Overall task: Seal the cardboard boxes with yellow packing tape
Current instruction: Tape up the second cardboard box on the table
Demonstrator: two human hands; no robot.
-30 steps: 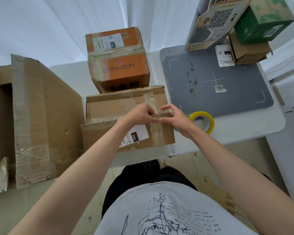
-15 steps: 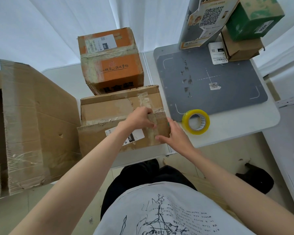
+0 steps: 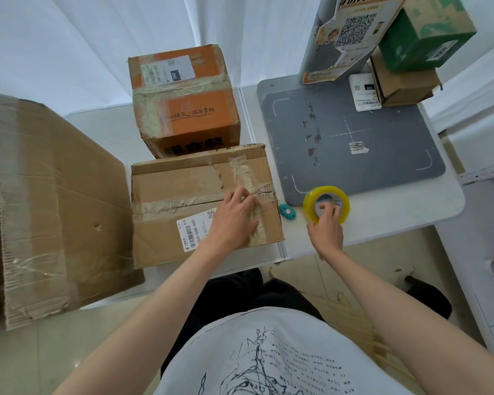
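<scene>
Head view: left hand (image 3: 234, 220) flat on corrugated box (image 3: 166, 195); right hand (image 3: 325, 228) grips glossy tape ring (image 3: 326, 205).

Bright, soft daylight; sharp centre, wide-angle bending at edges.

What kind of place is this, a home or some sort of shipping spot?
Probably a parcel packing or shipping station: labelled cardboard boxes crowd a white table, beside a grey mat with alignment marks and a roll of yellow tape.

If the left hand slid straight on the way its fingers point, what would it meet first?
Judging by the one view, the left hand would cross the brown box's taped top seam, then probably meet the orange box standing behind it.
</scene>
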